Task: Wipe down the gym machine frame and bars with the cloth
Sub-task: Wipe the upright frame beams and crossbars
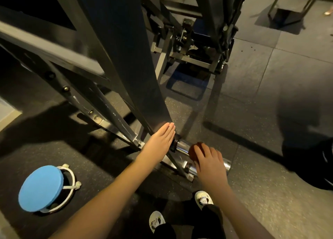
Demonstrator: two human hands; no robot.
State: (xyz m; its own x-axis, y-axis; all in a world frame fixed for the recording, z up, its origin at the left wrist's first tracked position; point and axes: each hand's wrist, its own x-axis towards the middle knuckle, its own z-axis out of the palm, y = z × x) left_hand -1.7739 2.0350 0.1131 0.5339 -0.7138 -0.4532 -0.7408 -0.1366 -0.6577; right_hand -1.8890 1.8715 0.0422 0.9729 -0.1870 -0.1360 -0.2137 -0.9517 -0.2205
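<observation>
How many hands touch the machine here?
2. The left hand lies flat against the foot of the dark upright; the right hand holds a brown cloth on the chrome bar just right of it. No others seem hidden.

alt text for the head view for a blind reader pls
From above, a person's right hand grips a dark brown cloth on a short chrome bar at the foot of a gym machine, while the left hand rests flat on the grey frame upright. A round blue stool stands on the floor at left.
</observation>
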